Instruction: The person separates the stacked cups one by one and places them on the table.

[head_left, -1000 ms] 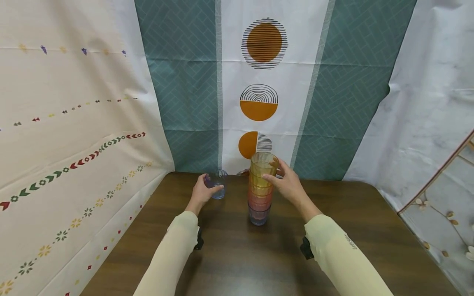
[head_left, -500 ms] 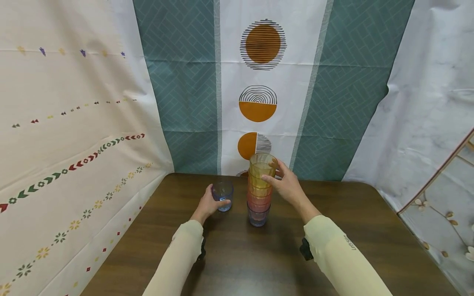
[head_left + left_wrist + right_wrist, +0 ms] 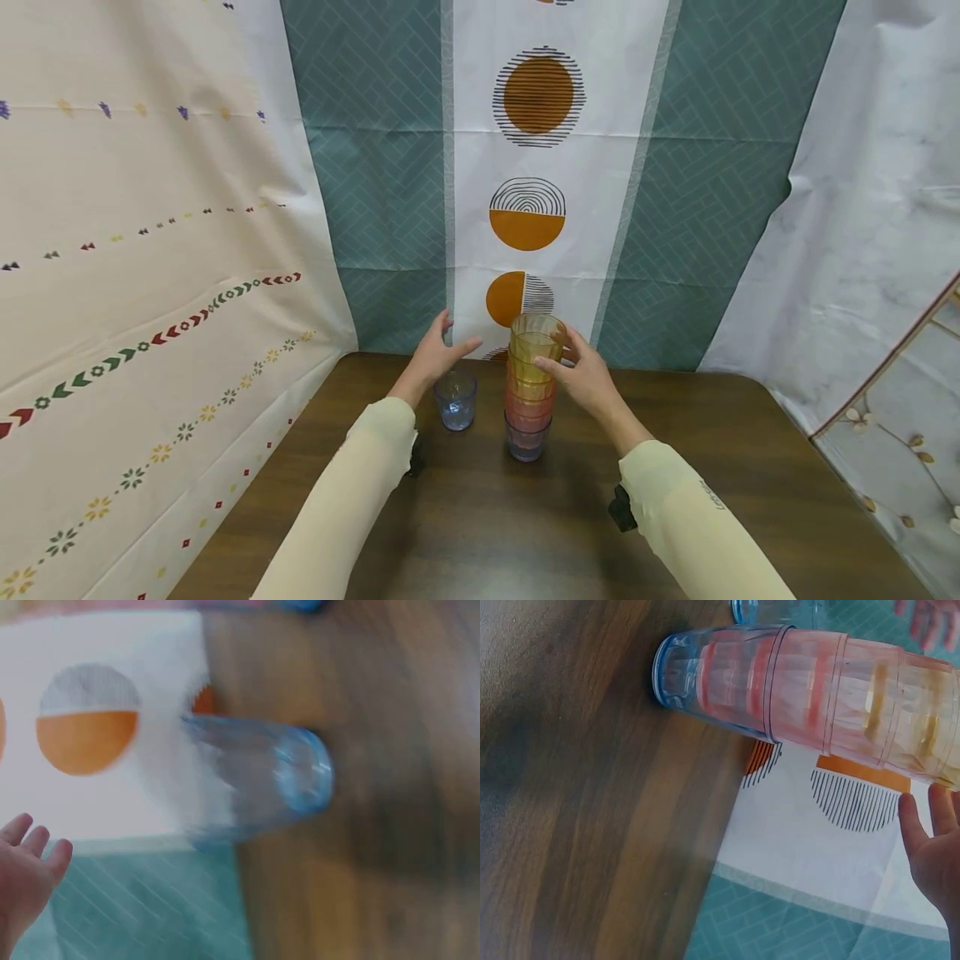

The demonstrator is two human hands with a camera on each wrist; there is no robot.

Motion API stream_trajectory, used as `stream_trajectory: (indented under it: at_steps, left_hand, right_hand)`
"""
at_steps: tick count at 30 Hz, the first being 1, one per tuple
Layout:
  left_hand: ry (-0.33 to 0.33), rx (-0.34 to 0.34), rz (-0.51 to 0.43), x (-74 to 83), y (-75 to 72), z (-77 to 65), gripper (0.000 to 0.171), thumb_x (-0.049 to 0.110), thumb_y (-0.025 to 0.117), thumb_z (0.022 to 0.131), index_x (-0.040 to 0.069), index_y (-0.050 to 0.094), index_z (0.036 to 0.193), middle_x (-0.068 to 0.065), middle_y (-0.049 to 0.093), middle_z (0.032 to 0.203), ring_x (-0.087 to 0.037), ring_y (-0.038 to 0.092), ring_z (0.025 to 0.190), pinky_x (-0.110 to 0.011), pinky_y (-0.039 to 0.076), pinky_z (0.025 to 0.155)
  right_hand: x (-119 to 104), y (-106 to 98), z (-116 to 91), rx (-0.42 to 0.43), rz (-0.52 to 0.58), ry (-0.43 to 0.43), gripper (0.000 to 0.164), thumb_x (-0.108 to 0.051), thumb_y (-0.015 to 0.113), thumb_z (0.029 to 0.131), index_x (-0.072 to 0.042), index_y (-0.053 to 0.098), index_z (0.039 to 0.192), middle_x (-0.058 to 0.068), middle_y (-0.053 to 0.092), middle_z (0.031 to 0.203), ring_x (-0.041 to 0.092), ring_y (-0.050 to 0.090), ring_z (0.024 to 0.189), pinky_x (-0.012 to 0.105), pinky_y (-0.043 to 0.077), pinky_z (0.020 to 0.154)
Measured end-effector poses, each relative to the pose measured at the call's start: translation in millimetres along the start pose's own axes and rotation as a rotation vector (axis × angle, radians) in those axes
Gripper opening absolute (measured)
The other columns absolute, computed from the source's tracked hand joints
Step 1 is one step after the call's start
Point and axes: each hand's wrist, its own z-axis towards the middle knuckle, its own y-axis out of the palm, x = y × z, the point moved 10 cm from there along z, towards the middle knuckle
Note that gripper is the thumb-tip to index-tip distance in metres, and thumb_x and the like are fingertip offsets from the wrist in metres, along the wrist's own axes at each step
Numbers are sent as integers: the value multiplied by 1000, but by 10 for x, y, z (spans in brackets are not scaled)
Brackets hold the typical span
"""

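A stack of clear plastic cups stands upright on the table, with yellow cups [image 3: 534, 354] on top, pinkish-red cups [image 3: 528, 407] below and a blue cup at the bottom [image 3: 525, 446]. My right hand [image 3: 583, 372] curls thumb and fingers round the yellow part; in the right wrist view its fingers touch the yellow side. Left of the stack, a single blue cup [image 3: 456, 407] stands upright, apart from it. Above this cup my left hand [image 3: 437, 357] is raised, fingers spread and holding nothing. The left wrist view shows the lone cup [image 3: 262, 776] blurred.
The dark wooden table [image 3: 495, 533] reaches back to a hanging teal-and-white cloth [image 3: 375, 208] just behind the cups. A cream patterned cloth [image 3: 165, 250] hangs at the left and a pale marbled one [image 3: 862, 208] at the right.
My left hand brought the single blue cup nearer the stack, set it down and let go, then rose above it. My right hand has stayed at the top of the stack.
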Motion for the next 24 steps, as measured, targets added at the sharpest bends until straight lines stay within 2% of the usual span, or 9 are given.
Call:
stream_trajectory:
  at_steps: [6,12,16,20,22,24]
  left_hand:
    - [74,-70,-12,431,176,1,100,57,70,84,20,17,160,-6,34,157,-27,28,145,-54,32,112]
    - [160,-183,12,723,473,-73,95,48,72,86,13,21,158,-10,38,155,-30,31,144,-54,34,111]
    - [195,-218,78,852,643,-113,94,46,76,84,10,27,156,-11,41,152,-31,36,141,-52,34,111]
    - [203,-214,119,922,719,-135,94,45,80,82,8,32,154,-9,47,147,-29,40,138,-51,36,110]
    - [194,-207,96,941,718,-146,90,44,80,82,9,35,152,-7,51,144,-28,41,137,-49,38,109]
    - [178,-192,33,962,683,-147,86,43,79,83,9,37,150,-6,52,142,-27,43,135,-48,39,108]
  right_hand:
    - [86,30,-11,-18,29,-3,88,-37,76,88,-15,26,158,18,39,153,40,42,136,57,41,104]
    - [142,116,-11,-52,-14,-3,79,-38,77,87,-14,38,151,16,53,141,36,53,125,54,46,100]
    - [154,136,-12,-47,-23,-9,72,-38,76,88,-14,44,147,14,57,137,33,55,123,52,46,100]
    - [159,142,-12,-48,-13,-11,70,-37,75,89,-13,45,147,14,56,138,34,54,125,52,46,101]
    - [164,148,-14,-53,-7,-6,71,-38,75,89,-13,44,148,15,55,139,34,53,126,53,45,102]
    - [170,152,-17,-55,1,3,74,-39,76,88,-13,43,148,15,55,140,35,53,126,53,44,102]
